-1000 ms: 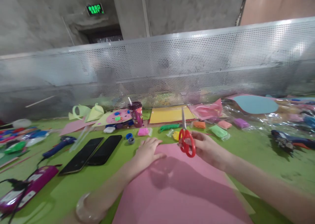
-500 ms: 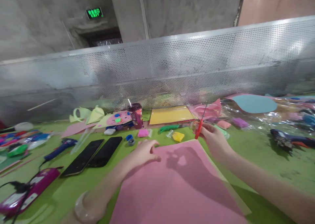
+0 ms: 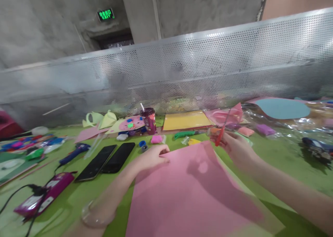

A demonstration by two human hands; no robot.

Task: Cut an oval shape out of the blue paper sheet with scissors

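A large pink paper sheet (image 3: 192, 195) lies in front of me, over a pale yellow sheet (image 3: 270, 216) that shows along its right side. My left hand (image 3: 153, 155) pinches the pink sheet at its far left corner, thumb on top and fingers at the edge. My right hand (image 3: 234, 145) is above the far right corner, closed around a red-handled tool (image 3: 220, 136) with a thin metal shaft pointing up. The tool's exact kind is hard to make out. The hand's shadow falls on the pink sheet.
Two black phones (image 3: 118, 157), a blue glue gun (image 3: 74, 153) and a purple power strip (image 3: 49, 195) lie left. Beyond the sheet are a drink cup (image 3: 149, 120), a green-handled cutter (image 3: 184, 135), clay packets (image 3: 156, 138) and yellow paper (image 3: 186, 120). A perforated metal panel (image 3: 156, 77) stands behind.
My left hand has closed on the pink sheet's corner. The sheet's far edge has come up and now covers part of the yellow packet. The view has shifted slightly left.
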